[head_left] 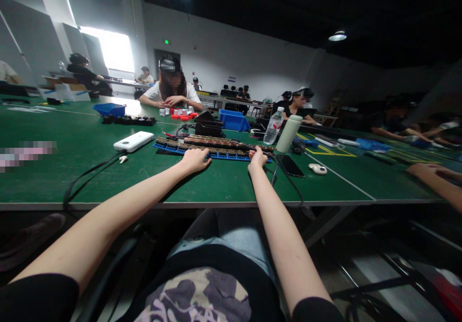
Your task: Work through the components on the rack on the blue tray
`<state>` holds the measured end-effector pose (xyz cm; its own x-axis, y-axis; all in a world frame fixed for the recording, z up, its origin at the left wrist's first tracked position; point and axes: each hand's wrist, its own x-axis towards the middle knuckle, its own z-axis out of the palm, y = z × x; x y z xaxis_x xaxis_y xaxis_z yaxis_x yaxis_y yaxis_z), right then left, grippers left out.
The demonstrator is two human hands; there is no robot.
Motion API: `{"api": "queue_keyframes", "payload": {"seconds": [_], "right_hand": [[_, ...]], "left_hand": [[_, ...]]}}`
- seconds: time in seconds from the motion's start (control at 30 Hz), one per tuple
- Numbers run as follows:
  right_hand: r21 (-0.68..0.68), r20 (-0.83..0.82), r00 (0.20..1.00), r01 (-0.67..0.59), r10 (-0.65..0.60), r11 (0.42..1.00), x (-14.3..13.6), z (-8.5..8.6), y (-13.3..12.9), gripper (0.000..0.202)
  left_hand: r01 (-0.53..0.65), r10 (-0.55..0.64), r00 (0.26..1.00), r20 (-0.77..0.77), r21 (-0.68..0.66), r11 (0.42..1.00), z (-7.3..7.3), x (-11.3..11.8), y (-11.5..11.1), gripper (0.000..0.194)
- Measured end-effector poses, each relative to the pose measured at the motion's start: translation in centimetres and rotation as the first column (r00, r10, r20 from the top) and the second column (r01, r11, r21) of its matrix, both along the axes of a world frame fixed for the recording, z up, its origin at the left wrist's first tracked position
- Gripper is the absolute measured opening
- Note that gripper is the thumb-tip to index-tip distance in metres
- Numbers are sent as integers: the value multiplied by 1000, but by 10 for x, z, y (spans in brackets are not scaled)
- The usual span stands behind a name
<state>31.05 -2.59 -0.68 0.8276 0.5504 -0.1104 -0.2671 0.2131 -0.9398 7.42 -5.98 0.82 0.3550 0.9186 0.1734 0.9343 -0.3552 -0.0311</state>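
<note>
A long blue-edged strip assembly [227, 155] with rows of copper-coloured and dark parts lies across the green table. My left hand [196, 160] rests against its near edge left of the middle, fingers bent; whether they grip the edge is too small to tell. Near the right end, my right hand [257, 158] is closed, with thumb and fingers together around something dark, perhaps a cable or the strip's end. A black cable [275, 170] runs from beside that hand toward the table's front edge. Behind the strip stands a black box-like device [208, 123].
Right of the strip are a clear bottle [274, 126], a green flask [289, 134], a phone [290, 165] and an earbud case [317, 169]. A white power bank [133, 141] lies left. Blue bins [234, 120] stand behind; a person [173, 88] sits opposite.
</note>
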Motion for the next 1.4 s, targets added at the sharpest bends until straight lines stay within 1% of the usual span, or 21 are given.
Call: {"api": "queue_keyframes", "payload": {"seconds": [0.13,0.6,0.97,1.4], "right_hand": [[-7,-29,1000,3,-3,1000,1,-2,1,39],[-25,17,1000,9,-8,1000,2,-6,4,35],[-44,38,999,9,-8,999,3,-7,4,36],[-40,17,1000,9,-8,999,2,-5,3,37]], "left_hand": [[-3,3,1000,3,-3,1000,1,0,-2,53],[-1,1,1000,-2,-5,1000,0,0,0,54],[4,-4,1000,-22,6,1000,-1,-1,1,56],[-3,3,1000,-13,0,1000,0,-1,0,54]]}}
